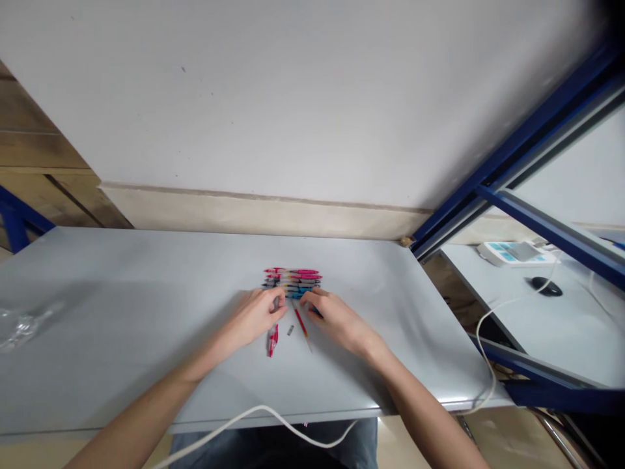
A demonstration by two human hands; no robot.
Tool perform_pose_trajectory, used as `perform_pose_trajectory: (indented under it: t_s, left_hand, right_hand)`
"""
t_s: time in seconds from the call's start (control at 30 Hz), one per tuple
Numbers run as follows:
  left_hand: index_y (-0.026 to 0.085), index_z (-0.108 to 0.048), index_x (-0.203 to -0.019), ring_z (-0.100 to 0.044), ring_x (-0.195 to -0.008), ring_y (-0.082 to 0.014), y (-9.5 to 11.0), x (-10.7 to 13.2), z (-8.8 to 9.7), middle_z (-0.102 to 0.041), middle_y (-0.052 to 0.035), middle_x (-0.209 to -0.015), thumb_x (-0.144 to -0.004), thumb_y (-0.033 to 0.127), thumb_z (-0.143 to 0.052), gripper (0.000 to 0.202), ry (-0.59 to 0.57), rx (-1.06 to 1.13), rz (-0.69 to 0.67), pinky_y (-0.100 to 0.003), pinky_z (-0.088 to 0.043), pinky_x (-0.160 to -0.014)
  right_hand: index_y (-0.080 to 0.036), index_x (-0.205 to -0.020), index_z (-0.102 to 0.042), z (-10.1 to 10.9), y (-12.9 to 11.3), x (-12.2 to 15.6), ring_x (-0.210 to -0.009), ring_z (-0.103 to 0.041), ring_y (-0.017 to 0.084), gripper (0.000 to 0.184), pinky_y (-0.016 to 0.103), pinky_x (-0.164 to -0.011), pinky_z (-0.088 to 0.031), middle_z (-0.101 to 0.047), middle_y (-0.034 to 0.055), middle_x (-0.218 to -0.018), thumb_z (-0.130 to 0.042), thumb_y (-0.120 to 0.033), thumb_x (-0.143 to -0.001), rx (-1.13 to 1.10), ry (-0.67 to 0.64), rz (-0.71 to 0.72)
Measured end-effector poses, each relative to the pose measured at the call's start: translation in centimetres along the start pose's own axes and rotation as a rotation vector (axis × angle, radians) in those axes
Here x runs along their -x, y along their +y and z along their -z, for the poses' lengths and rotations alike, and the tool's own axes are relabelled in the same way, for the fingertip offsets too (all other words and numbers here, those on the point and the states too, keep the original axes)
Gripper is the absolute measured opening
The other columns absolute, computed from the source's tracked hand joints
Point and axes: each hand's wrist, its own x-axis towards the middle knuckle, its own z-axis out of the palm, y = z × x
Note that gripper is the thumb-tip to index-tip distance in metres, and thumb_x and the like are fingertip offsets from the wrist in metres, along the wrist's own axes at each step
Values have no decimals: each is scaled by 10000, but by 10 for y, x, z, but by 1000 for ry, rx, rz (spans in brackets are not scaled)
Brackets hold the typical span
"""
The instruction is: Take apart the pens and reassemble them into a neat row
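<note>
A stack of pens (293, 277), pink ones at the far side and grey and blue ones nearer, lies in a row on the grey table. At the near side of the row, a blue pen (295, 295) runs between my hands. My left hand (260, 314) is closed in a pinch at its left end, and my right hand (336, 318) curls its fingers over its right end. A small dark patch under the right fingers is unclear. Between the hands lie a red pen refill (300, 320) and a small spring-like grey piece (290, 330). A pink clear-topped pen barrel (273, 341) rests below my left hand.
Crumpled clear plastic (22, 327) lies at the table's left. A white cable (263, 409) loops over the front edge. Blue metal framing (525, 218) stands on the right; beyond it are a black mouse (546, 286) and a white device (515, 253). A wall backs the table (146, 293).
</note>
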Motion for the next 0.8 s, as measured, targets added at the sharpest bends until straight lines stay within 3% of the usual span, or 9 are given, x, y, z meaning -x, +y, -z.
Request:
perform_pose_trajectory:
  t_s: [0.1,0.3,0.47,0.63,0.8]
  left_hand:
    - [242,-572,-866,-428,-482,-116,1,-1,3,-473,90,-510,-964,370,-495,179,80,17,-31,-239,-322,-554]
    - [227,-603,-897,-532,-590,-121,-4,-2,-4,-600,39,-672,-1004,327,-475,194,245,-134,-136,-249,-352,-611]
    - [203,-589,-862,-565,-698,-142,-8,-4,-8,-618,2,-777,-1003,258,-491,181,303,-139,-252,-263,-408,-667]
    - [191,-588,-955,-569,-1002,-217,-8,-9,-7,-638,-54,-969,-1014,228,-477,132,302,-123,-425,-362,-449,-913]
    - [202,-586,-1058,-548,-1094,-229,-12,-11,-9,-624,-62,-1069,-1006,225,-501,102,310,-120,-444,-389,-437,-945]
  right_hand:
    - [-192,-874,-629,-2,-6,-1,-686,-518,143,153,278,-648,-337,-608,38,-881,-555,-59,-883,87,-9,-32]
    - [-194,-809,-608,2,-11,-5,-658,-514,144,104,285,-588,-260,-632,27,-850,-652,-130,-879,180,14,-101]
    - [-209,-928,-618,-2,-3,-10,-758,-579,174,69,280,-617,-312,-653,42,-961,-686,-213,-915,161,170,-39]
    - [-200,-943,-618,-11,1,-15,-887,-602,190,95,274,-657,-359,-630,54,-1025,-633,-107,-932,225,189,37]
    - [-195,-999,-624,-13,4,-18,-964,-597,208,82,285,-715,-409,-625,66,-1088,-639,-139,-942,216,208,47]
